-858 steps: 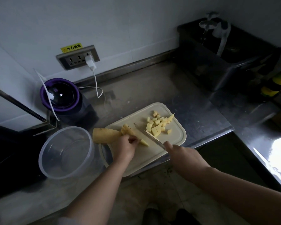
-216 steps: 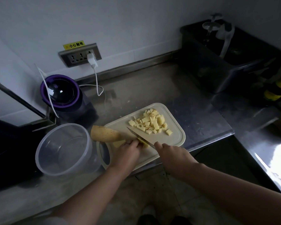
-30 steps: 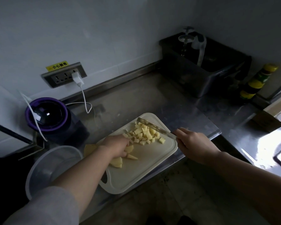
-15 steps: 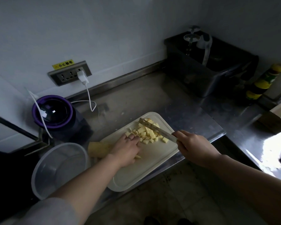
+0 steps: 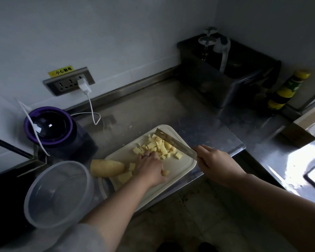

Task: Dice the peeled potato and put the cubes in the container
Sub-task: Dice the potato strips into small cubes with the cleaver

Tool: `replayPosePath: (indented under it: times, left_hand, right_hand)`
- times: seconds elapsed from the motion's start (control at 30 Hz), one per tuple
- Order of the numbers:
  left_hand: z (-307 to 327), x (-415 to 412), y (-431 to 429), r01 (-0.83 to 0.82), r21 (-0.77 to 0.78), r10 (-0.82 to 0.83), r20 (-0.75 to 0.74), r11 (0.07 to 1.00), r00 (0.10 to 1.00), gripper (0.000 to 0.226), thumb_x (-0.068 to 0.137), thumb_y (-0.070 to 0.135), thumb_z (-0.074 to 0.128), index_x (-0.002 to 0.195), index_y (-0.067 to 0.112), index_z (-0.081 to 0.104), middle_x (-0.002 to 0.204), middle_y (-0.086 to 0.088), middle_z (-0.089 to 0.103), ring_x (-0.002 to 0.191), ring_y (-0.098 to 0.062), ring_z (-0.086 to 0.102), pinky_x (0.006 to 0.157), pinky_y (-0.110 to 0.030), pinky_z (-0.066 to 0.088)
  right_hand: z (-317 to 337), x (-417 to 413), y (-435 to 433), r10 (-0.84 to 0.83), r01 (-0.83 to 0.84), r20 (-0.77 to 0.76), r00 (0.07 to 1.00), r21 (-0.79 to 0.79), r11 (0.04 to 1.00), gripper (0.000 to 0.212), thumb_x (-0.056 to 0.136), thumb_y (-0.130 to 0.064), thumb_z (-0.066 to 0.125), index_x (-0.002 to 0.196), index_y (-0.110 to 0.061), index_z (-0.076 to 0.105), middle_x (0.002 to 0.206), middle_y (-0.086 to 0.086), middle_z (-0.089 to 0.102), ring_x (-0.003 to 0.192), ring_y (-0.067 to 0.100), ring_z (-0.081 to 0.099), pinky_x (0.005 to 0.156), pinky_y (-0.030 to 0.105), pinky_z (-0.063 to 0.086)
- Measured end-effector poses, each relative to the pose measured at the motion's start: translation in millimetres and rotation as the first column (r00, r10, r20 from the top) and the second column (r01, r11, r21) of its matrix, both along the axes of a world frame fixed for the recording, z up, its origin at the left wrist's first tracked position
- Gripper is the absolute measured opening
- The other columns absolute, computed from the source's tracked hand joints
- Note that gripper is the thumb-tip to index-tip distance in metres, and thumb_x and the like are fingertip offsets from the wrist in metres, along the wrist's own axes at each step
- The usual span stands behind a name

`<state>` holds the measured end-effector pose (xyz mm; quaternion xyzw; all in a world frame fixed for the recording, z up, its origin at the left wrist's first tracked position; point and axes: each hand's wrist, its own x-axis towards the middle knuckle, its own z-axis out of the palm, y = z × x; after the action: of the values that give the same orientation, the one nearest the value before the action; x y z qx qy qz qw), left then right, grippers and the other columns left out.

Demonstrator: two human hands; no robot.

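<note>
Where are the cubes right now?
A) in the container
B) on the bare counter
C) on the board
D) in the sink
C: the cubes lie heaped on the board against the knife, and the container has none in it.

The potato cubes (image 5: 158, 147) are showing pale yellow on a cream cutting board (image 5: 178, 171); the uncut potato (image 5: 107, 168) is looking yellowish tan. The container (image 5: 58, 193) is showing clear, the table (image 5: 153, 110) dull grey steel, the knife (image 5: 175, 143) silvery. A purple ring is circling the black appliance (image 5: 49, 126). The cable (image 5: 91, 110) is showing white, the label (image 5: 61, 71) yellow with dark characters, and the bottle (image 5: 287, 90) is wearing yellow and green bands.
</note>
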<state>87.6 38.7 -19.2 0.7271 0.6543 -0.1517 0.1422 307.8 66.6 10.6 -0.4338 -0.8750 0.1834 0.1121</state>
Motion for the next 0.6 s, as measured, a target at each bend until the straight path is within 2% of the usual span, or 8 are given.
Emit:
replayPosePath:
  times: [0.1, 0.27, 0.37, 0.43, 0.53, 0.6]
  left_hand:
    - [2.0, -6.7, -0.6, -0.076, 0.032, 0.074, 0.062, 0.997, 0.995, 0.039, 0.084, 0.060, 0.053, 0.106, 0.031, 0.064, 0.130, -0.002, 0.044, 0.125, -0.024, 0.033, 0.101, -0.039, 0.032]
    - [3.2, -17.6, -9.2, -0.201, 0.116, 0.184, 0.144, 0.973, 0.972, 0.051, 0.083, 0.065, 0.052, 0.122, 0.033, 0.056, 0.134, 0.006, 0.046, 0.124, -0.020, 0.036, 0.101, -0.037, 0.033]
    - [2.5, -15.5, -21.8, -0.145, 0.186, 0.134, 0.071, 0.972, 0.988, 0.052, 0.083, 0.064, 0.053, 0.123, 0.032, 0.057, 0.133, 0.005, 0.046, 0.124, -0.019, 0.035, 0.101, -0.037, 0.032]
    - [-0.2, -11.9, -28.6, -0.130, 0.225, 0.126, 0.033, 0.965, 0.991, 0.046, 0.084, 0.059, 0.055, 0.120, 0.030, 0.059, 0.132, 0.003, 0.046, 0.124, -0.019, 0.034, 0.101, -0.037, 0.031]
    - [-5.6, -4.0, -33.4, -0.176, 0.243, 0.178, 0.015, 0.954, 0.984, 0.038, 0.086, 0.050, 0.057, 0.117, 0.029, 0.062, 0.131, 0.002, 0.048, 0.124, -0.020, 0.034, 0.100, -0.036, 0.032]
    - [-7.7, 2.5, -35.0, -0.209, 0.261, 0.212, 0.020, 0.942, 0.977, 0.034, 0.086, 0.047, 0.057, 0.114, 0.029, 0.064, 0.127, 0.003, 0.051, 0.120, -0.019, 0.036, 0.097, -0.035, 0.031]
  right_hand:
    - [-0.2, 2.3, -0.4, 0.008, -0.008, 0.004, 1.000, -0.016, 1.000, 0.031, 0.102, -0.017, 0.044, 0.132, -0.017, 0.055, 0.115, -0.005, 0.061, 0.083, 0.003, 0.051, 0.070, 0.014, 0.043]
    - [2.4, 1.4, -3.3, 0.007, -0.007, 0.018, 1.000, -0.035, 0.999, 0.031, 0.103, -0.018, 0.043, 0.132, -0.018, 0.053, 0.112, -0.006, 0.058, 0.082, 0.010, 0.058, 0.072, 0.025, 0.053]
    - [3.4, -2.4, -8.1, -0.006, 0.009, 0.050, 0.999, -0.074, 0.997, 0.029, 0.103, -0.017, 0.042, 0.129, -0.018, 0.052, 0.102, -0.011, 0.050, 0.077, 0.009, 0.055, 0.066, 0.018, 0.046]
    - [2.8, -5.5, -14.8, -0.008, 0.018, 0.093, 0.996, -0.105, 0.994, 0.027, 0.103, -0.017, 0.041, 0.128, -0.019, 0.051, 0.103, -0.007, 0.055, 0.078, 0.010, 0.056, 0.064, 0.016, 0.044]
    - [6.0, -12.1, -28.6, -0.001, 0.030, 0.166, 0.986, -0.170, 0.985, 0.026, 0.103, -0.020, 0.040, 0.128, -0.022, 0.048, 0.108, -0.003, 0.060, 0.084, 0.014, 0.062, 0.074, 0.028, 0.054]
    - [6.8, -16.3, -37.0, 0.006, 0.038, 0.215, 0.977, -0.200, 0.979, 0.024, 0.103, -0.020, 0.040, 0.126, -0.022, 0.047, 0.103, -0.005, 0.059, 0.082, 0.013, 0.061, 0.074, 0.028, 0.054]
